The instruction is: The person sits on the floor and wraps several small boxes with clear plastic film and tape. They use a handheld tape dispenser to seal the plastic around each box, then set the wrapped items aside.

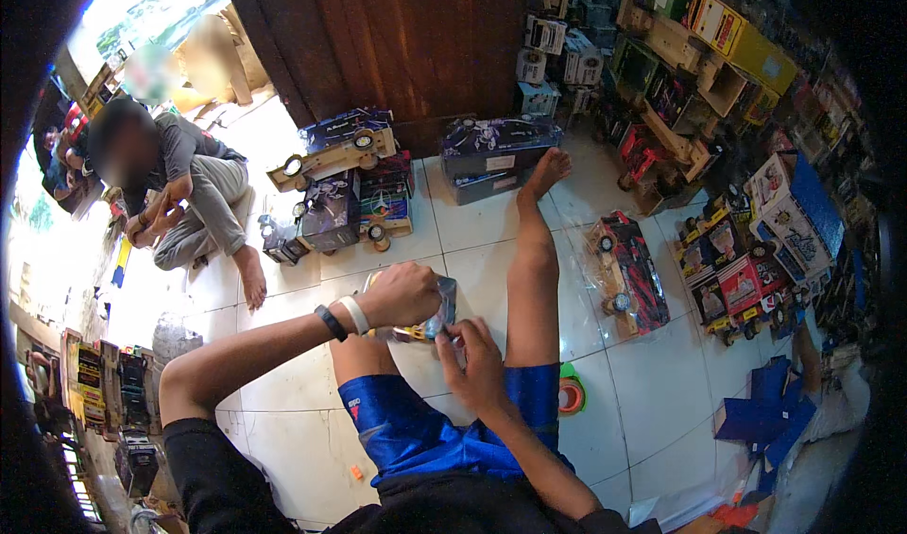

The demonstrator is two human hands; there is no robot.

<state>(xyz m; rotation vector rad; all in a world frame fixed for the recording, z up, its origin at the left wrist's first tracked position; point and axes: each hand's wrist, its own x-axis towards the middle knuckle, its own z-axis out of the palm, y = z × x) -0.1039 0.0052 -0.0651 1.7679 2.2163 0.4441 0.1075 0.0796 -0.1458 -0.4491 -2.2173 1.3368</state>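
Between my bent legs, a small grey, blue and yellow piece (412, 332), possibly part of a toy truck, shows in part beneath my hands. My left hand (402, 298) is closed over it, with the back of the hand up and the fingertips hidden. Close by on the right, my right hand (475, 364) pinches something small and dark at the piece's edge, too small to name. A black band (331, 323) and a white band (354, 314) circle my left wrist.
Toy trucks (631, 271) stand on the tiled floor to the right, with more trucks (364, 170) ahead. A dark box (496, 156) lies near my right foot. Tape rolls (571, 389) rest beside my right thigh. Another person (189, 175) sits at the far left.
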